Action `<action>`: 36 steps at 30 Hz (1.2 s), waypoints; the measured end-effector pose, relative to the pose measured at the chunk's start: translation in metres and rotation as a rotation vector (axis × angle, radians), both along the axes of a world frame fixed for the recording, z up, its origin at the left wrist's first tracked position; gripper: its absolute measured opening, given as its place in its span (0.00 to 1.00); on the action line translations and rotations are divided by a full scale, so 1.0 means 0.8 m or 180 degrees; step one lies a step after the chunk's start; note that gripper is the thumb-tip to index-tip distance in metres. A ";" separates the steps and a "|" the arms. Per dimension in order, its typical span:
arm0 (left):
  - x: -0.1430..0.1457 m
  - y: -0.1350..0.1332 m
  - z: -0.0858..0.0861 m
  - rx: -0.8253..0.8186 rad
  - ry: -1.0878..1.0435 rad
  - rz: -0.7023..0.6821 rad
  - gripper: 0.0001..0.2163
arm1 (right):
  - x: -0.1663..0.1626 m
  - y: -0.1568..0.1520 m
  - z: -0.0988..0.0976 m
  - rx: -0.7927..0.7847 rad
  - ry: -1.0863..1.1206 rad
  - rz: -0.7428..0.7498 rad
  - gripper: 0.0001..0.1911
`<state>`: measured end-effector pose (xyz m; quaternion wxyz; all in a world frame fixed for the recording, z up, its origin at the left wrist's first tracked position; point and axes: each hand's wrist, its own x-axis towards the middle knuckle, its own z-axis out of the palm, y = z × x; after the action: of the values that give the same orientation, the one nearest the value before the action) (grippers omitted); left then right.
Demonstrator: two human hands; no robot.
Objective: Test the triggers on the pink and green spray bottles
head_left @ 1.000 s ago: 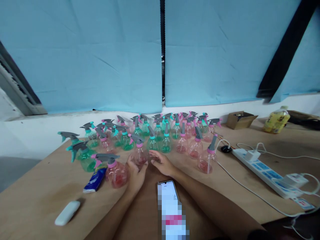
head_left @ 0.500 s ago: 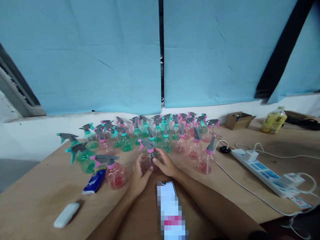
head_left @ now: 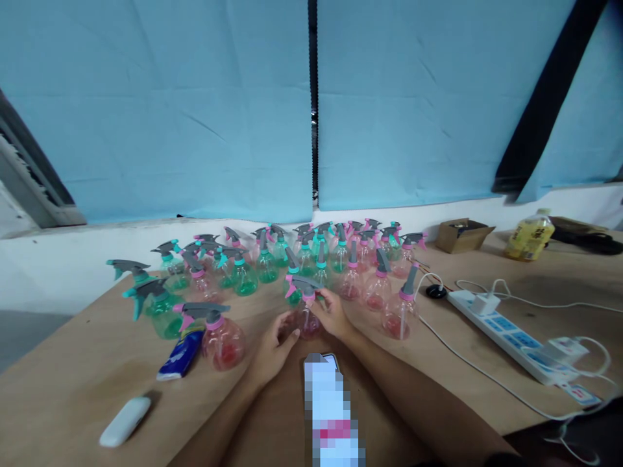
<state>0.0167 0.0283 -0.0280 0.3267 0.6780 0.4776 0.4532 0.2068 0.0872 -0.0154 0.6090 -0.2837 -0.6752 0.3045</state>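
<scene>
One upright clear-pink spray bottle [head_left: 305,326], grey-triggered, sits clasped between left hand [head_left: 270,347] and right hand [head_left: 333,314].

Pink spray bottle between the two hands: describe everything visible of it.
The pink spray bottle has a round, clear, pink-tinted body that looks plastic, a pink collar and a grey trigger head whose pink nozzle points left. It stands upright on the wooden table, in front of the other spray bottles. The left hand cups its body; the right hand has its grip at the collar.
</scene>
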 end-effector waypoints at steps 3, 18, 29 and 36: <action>0.000 -0.001 0.003 -0.0079 0.0053 -0.0004 0.19 | -0.004 -0.004 0.005 -0.0042 0.0104 0.0064 0.15; -0.002 -0.001 0.005 -0.0061 0.0117 0.0008 0.16 | -0.010 -0.010 0.041 -0.0279 0.0028 0.0619 0.16; 0.000 -0.005 0.013 -0.0233 0.0120 -0.0249 0.13 | -0.008 -0.015 0.058 -0.1068 -0.0087 0.1412 0.09; -0.003 -0.003 0.008 -0.0314 0.0184 -0.0262 0.15 | -0.012 -0.008 0.050 -0.1232 0.0210 0.1338 0.09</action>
<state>0.0141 0.0261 -0.0217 0.3642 0.6929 0.4803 0.3956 0.1969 0.0808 0.0248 0.4887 -0.2384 -0.6284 0.5563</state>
